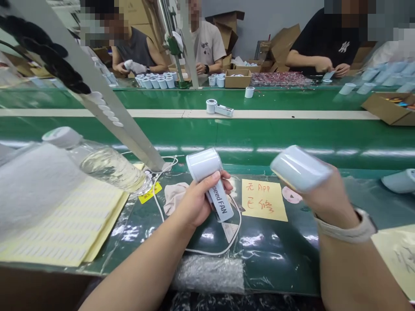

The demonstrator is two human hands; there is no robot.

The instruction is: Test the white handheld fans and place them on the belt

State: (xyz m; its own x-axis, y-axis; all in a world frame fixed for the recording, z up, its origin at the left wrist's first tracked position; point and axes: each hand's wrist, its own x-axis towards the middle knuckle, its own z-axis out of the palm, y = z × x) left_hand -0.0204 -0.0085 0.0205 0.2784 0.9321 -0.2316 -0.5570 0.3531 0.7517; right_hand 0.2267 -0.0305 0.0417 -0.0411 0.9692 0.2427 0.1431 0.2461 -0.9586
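Note:
My left hand is wrapped round the handle of a white handheld fan. Its cylindrical head points up, and dark "Speed FAN" lettering runs down the handle. On the right, my right hand grips a glossy pale cylindrical piece, raised above the table and smeared by motion. That piece resembles the fan's head; its lower part and most of my fingers are hidden. A white cable loops on the table under the left hand, beside a crumpled pale cloth. Between the hands lies a yellow handwritten note.
A tilted plastic bottle and label sheets lie at left, near a slanted metal post. Beyond runs a green conveyor with another fan on its pale strip. Several co-workers sit opposite. Another pale piece lies far right.

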